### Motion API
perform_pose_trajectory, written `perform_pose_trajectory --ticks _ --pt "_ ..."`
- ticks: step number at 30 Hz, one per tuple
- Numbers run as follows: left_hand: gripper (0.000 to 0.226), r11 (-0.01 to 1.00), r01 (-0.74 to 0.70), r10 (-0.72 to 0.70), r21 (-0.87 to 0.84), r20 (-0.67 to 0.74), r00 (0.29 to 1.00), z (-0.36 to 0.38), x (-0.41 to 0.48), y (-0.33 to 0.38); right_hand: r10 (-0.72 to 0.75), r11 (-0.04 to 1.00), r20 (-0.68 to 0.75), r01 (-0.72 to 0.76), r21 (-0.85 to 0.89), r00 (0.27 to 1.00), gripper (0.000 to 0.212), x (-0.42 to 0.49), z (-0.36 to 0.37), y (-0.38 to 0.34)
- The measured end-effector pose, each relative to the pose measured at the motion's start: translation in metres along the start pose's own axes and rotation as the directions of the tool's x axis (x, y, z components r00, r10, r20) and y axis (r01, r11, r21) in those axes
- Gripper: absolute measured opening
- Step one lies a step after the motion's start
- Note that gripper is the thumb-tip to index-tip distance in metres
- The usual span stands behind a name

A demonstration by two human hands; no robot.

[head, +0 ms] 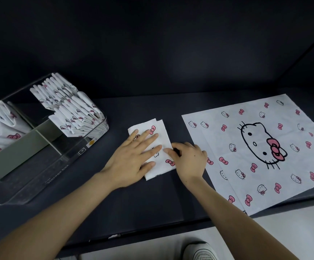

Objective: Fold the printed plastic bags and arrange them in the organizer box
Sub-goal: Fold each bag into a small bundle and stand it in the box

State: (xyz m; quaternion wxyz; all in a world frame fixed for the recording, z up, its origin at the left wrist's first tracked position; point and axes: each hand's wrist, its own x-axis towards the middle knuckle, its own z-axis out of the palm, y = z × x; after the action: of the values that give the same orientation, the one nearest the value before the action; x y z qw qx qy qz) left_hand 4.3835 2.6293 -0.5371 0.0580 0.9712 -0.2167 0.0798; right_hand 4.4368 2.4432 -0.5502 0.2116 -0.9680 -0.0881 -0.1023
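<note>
While I look down, I see a dark matte table (152, 199) with a dark wall behind it and a pale tiled floor (293, 235) below its near edge, where the toe of a grey shoe (202, 253) shows. On the left stands a clear organizer box (45, 171); its front wall carries the words "Storage box", and a small yellow sticker is too small for me to read. Folded bags (73, 109) stand in rows in its far compartment, and more lie in the left one. In the middle, the left hand (133, 158) lies flat with spread fingers on a folded printed bag (160, 149). The right hand (188, 160) pinches this bag's right edge. On the right, flat cat-and-bow printed bags (261, 147) lie stacked, reaching the table's near edge. Bare table stays free in front of the box.
</note>
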Motion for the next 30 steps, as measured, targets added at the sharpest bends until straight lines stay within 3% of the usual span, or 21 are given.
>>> perform_pose_trajectory --ticks 3,7,12,15,19,22,24,27,30 --pt "0.059 0.991 0.130 -0.125 -0.038 0.122 0.985 0.011 0.000 -0.006 0.035 0.999 0.068 -0.034 -0.006 0.997 0.024 0.002 -0.004 -0.001" --pt "0.066 0.966 0.252 -0.240 -0.061 0.152 0.959 0.012 0.001 -0.007 0.032 0.999 0.102 -0.028 -0.037 0.994 0.030 0.002 -0.007 -0.005" --pt "0.068 0.959 0.280 -0.268 -0.044 0.176 0.947 0.013 0.003 -0.006 -0.107 0.974 -0.058 0.094 -0.204 0.993 0.048 -0.013 -0.006 -0.005" --pt "0.072 0.957 0.288 -0.277 -0.041 0.176 0.945 0.015 0.003 -0.006 -0.224 0.951 0.028 0.224 -0.212 0.974 0.056 -0.029 -0.003 -0.004" --pt "0.073 0.956 0.294 -0.283 -0.028 0.198 0.939 0.014 0.003 -0.007 -0.151 0.957 0.116 0.175 -0.233 0.982 0.056 -0.030 -0.010 0.013" --pt "0.074 0.957 0.289 -0.278 -0.033 0.185 0.942 0.014 0.004 -0.007 -0.216 0.956 0.035 0.218 -0.197 0.976 0.049 -0.032 -0.019 0.031" --pt "0.078 0.958 0.284 -0.271 -0.047 0.186 0.944 0.015 0.003 -0.008 -0.386 0.920 -0.047 0.381 -0.089 0.921 0.041 -0.034 -0.023 0.040" --pt "0.082 0.960 0.271 -0.253 -0.070 0.196 0.947 0.018 0.002 -0.010 -0.642 0.766 -0.036 0.643 0.014 0.766 0.030 -0.026 -0.022 0.043" --pt "0.076 0.951 0.260 -0.249 -0.169 0.088 0.965 0.016 0.001 -0.011 -0.749 0.662 -0.046 0.750 0.008 0.661 0.023 -0.011 -0.015 0.041"
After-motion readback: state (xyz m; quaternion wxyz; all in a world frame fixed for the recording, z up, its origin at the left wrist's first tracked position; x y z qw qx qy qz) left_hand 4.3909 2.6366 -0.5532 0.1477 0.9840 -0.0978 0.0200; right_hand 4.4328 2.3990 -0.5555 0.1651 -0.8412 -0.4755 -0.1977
